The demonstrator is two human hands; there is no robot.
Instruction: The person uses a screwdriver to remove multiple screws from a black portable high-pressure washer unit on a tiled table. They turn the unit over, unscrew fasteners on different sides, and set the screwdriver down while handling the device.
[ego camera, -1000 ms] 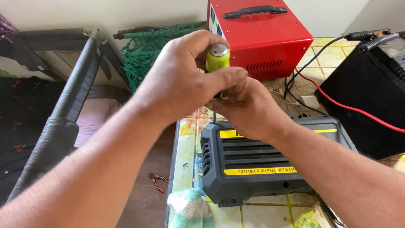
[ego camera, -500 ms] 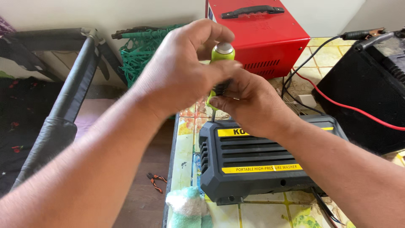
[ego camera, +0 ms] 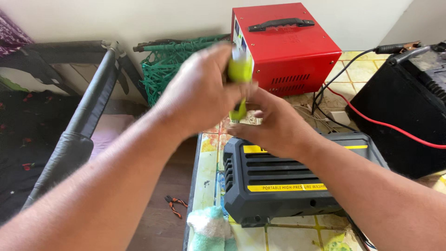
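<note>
My left hand (ego camera: pixel 204 95) is wrapped around the yellow-green handle of a screwdriver (ego camera: pixel 239 74), held upright above the table. My right hand (ego camera: pixel 272 123) sits just below it, fingers around the lower part of the tool near its shaft; the tip is hidden behind the fingers. Both hands hover over the back end of a black machine with yellow stripes (ego camera: pixel 288 181) lying on the patterned table (ego camera: pixel 206 172). The handle is blurred by motion.
A red metal box with a black handle (ego camera: pixel 285 44) stands behind the hands. A black box with red and black cables (ego camera: pixel 409 111) is at the right. A green-white cloth (ego camera: pixel 211 230) lies at the table's front edge. Orange pliers (ego camera: pixel 174 204) lie on the floor.
Both hands and the screwdriver have stayed above the black machine; the handle has shifted slightly and is now blurred, and my right hand's fingers have moved lower on the tool.
</note>
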